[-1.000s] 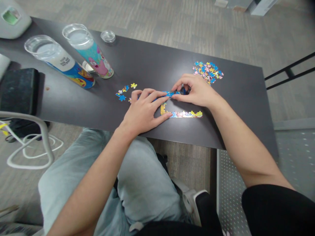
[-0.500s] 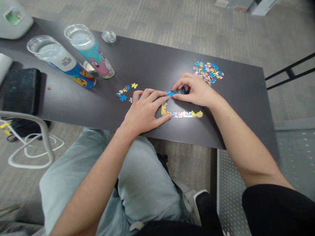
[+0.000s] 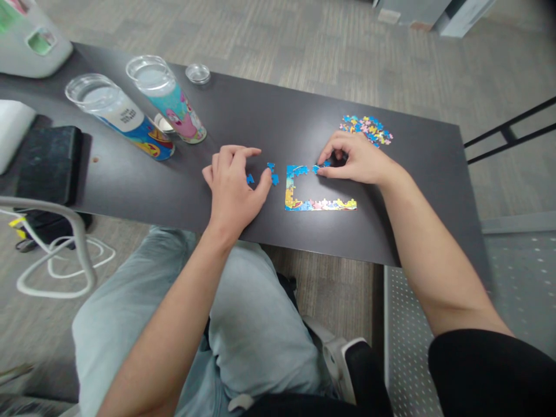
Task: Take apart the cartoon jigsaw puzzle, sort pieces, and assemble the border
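A partly joined jigsaw border [image 3: 319, 204] lies on the dark table [image 3: 278, 116], with a bottom strip, a left edge and a short blue top strip. My right hand [image 3: 354, 159] is curled at the right end of that top strip, fingertips pinching a blue puzzle piece [image 3: 324, 165]. My left hand [image 3: 232, 185] rests to the left of the border, fingers bent over small loose blue pieces [image 3: 273, 174], its thumb touching one. A pile of loose colourful pieces [image 3: 367, 127] sits just beyond my right hand.
Two open cartoon-printed tubes [image 3: 119, 116] [image 3: 167, 98] lie at the back left, with a clear round lid [image 3: 197, 73] behind them. A black pad [image 3: 43, 165] and a grey device [image 3: 30, 43] sit at the far left. A white chair frame [image 3: 65, 231] stands below the table edge.
My left hand slid left off the joined border to the loose blue pieces, uncovering the left edge and top strip. My right hand stayed at the top strip's right end. The camera tilted slightly.
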`<state>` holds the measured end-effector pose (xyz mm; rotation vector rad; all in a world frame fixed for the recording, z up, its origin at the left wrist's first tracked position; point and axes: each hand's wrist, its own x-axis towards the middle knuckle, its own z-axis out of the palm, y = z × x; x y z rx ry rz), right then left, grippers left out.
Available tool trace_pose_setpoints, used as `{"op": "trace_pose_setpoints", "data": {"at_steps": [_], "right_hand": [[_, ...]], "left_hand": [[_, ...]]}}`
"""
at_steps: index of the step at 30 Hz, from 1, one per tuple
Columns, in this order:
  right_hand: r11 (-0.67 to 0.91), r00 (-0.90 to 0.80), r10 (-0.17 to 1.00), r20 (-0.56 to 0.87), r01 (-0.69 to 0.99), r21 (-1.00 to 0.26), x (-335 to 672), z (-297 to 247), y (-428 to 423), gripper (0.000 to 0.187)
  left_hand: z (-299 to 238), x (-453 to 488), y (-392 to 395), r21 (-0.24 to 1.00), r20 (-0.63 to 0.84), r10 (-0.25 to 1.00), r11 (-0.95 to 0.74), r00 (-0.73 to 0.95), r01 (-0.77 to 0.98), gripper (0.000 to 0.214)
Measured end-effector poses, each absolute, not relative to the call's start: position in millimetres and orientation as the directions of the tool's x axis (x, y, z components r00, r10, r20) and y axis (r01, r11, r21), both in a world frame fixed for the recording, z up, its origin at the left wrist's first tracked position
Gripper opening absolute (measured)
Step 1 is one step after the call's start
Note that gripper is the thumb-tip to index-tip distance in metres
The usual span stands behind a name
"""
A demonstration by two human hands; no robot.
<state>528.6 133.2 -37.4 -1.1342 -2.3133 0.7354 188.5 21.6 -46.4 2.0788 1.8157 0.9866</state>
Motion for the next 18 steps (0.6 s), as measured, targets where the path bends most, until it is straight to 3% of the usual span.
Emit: {"op": "trace_pose_setpoints", "data": {"at_steps": [5, 9, 18], "right_hand": [[0.530, -0.567, 0.806, 0.170, 0.564, -0.633, 534, -42, 135, 0.028], [0.540, -0.587, 0.791, 0.173, 0.537, -0.648, 531, -48, 137, 0.029], [0.552, -0.575, 0.797, 0.187, 0.564, -0.614, 533, -50, 137, 0.032]], "left_hand": [[-52, 185, 26, 0.522, 0.350, 0.936, -0.173, -0.025, 0.835, 0.036], [-49, 184, 27, 0.569, 0.291, 0.953, -0.103, -0.082, 0.816, 0.038], [-55, 187, 27, 0.548, 0.314, 0.949, -0.188, 0.008, 0.815, 0.036]]}}
